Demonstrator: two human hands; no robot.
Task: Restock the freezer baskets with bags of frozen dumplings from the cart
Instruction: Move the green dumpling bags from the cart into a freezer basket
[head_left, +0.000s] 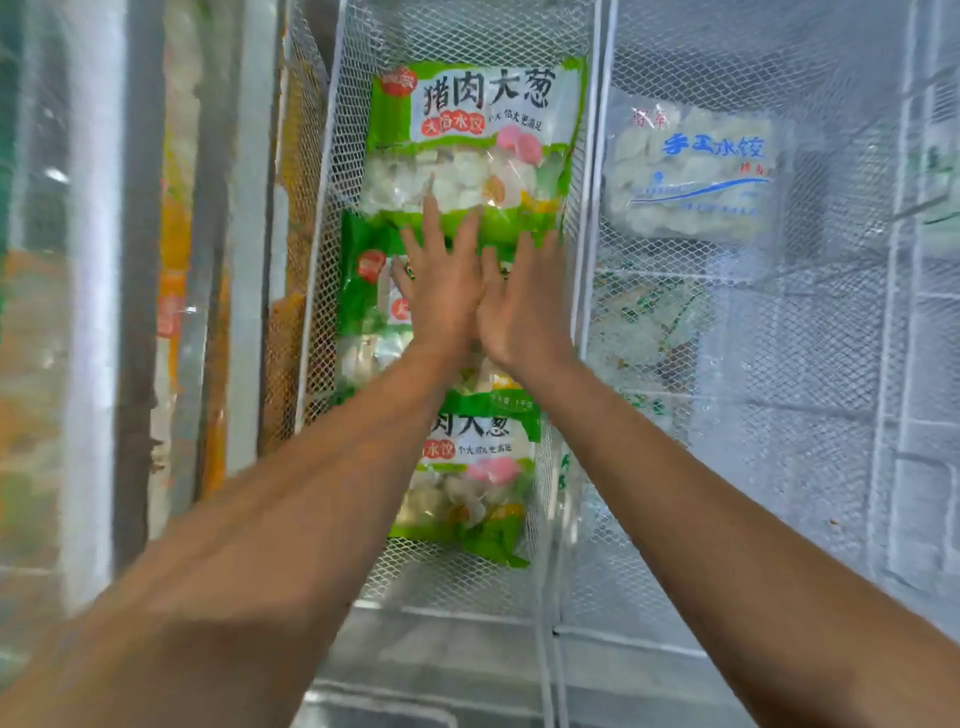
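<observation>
The green dumpling bags lie in a row of three in the middle white mesh basket: far bag, middle bag under my palms, near bag. My left hand and right hand are both flat, fingers straight, holding nothing; I judge an even downward press will settle the overlapping bags. The basket's right wall sits just beside my right hand, and a clear blue-lettered bag lies in the neighbouring basket.

I stretch both arms straight out. My left hand and right hand lie flat, side by side, fingers straight, touching each other.
</observation>
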